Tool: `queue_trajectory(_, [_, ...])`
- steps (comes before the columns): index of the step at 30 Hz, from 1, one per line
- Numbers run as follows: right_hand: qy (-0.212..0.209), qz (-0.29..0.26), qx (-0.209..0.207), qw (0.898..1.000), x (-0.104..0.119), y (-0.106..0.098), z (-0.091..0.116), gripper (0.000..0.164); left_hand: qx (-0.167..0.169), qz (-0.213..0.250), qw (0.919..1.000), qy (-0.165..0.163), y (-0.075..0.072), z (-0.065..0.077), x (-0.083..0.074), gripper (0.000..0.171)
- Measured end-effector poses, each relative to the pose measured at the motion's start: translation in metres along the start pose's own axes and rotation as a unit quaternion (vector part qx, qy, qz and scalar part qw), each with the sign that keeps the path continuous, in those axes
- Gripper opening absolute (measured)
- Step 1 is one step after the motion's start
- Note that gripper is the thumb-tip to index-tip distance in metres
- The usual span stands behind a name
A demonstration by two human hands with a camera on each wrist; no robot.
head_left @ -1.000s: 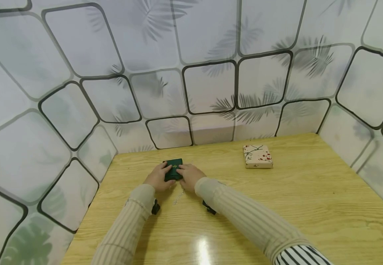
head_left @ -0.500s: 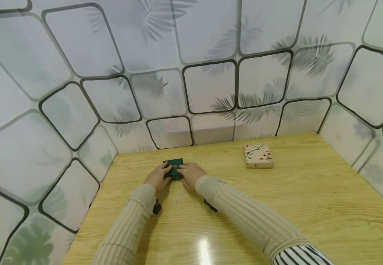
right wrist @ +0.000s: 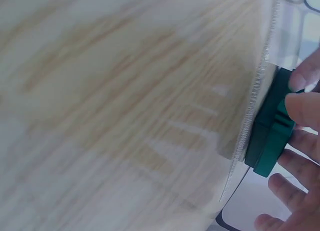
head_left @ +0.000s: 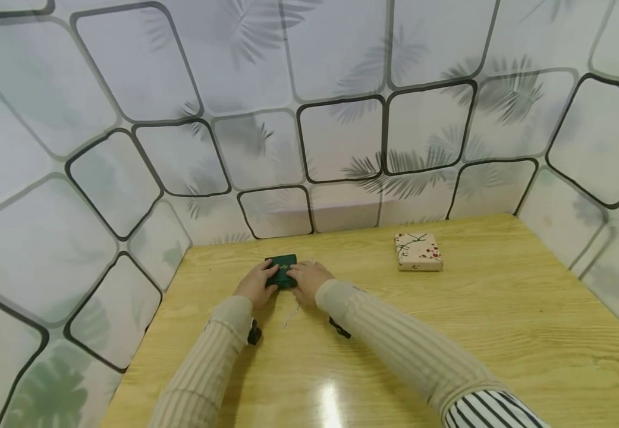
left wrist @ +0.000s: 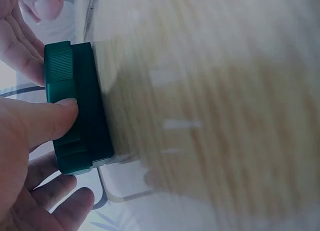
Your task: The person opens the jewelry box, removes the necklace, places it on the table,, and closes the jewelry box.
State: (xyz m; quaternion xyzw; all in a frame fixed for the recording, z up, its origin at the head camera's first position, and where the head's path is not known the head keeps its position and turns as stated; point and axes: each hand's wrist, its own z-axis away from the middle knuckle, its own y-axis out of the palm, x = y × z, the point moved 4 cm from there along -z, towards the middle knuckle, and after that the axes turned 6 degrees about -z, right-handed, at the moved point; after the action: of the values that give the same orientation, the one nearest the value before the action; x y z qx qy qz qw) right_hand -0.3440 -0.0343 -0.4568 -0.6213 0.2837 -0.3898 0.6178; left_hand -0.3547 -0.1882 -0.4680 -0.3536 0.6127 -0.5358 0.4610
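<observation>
A small dark green jewelry box [head_left: 283, 277] with a gold mark on its lid lies at the back left of the table in the head view. My left hand [head_left: 256, 284] holds its left side; in the left wrist view the thumb [left wrist: 52, 118] presses the front of the lid. On the other side my right hand [head_left: 311, 280] grips the box, its thumb [right wrist: 302, 110] on the lid's edge in the right wrist view. The lid sits down on the base. A thin silver chain [right wrist: 254, 98] lies on the table just in front of the box.
A flat pale box [head_left: 418, 253] with printed red blossoms and dark branches stands at the back right of the wooden table [head_left: 475, 333]. Patterned curtains [head_left: 341, 142] enclose the back and both sides. Black wrist straps [head_left: 254, 333] show under the sleeves.
My left thumb has drawn up from the table in front of the box to its front edge. The right hand has barely moved. The chain lies in the same place.
</observation>
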Motion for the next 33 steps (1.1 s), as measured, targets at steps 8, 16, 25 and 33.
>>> queue_trajectory(8, [-0.035,-0.028,-0.001,0.999,-0.007,0.0,-0.002,0.061,-0.022,0.024,0.9993,-0.021,0.004,0.002,0.009,0.073])
queue_trajectory(16, [-0.075,-0.08,-0.02,0.994,-0.027,-0.01,0.014,0.065,-0.036,0.047,0.9978,-0.028,-0.007,0.011,0.006,0.067])
queue_trajectory(25, [-0.067,-0.126,-0.027,0.989,-0.066,-0.023,0.044,0.07,-0.061,0.038,0.9975,0.0,-0.019,0.024,-0.004,0.063])
queue_trajectory(33, [-0.034,-0.175,-0.046,0.983,-0.118,-0.033,0.07,0.079,-0.055,0.039,0.9976,0.017,-0.021,0.027,-0.019,0.069])
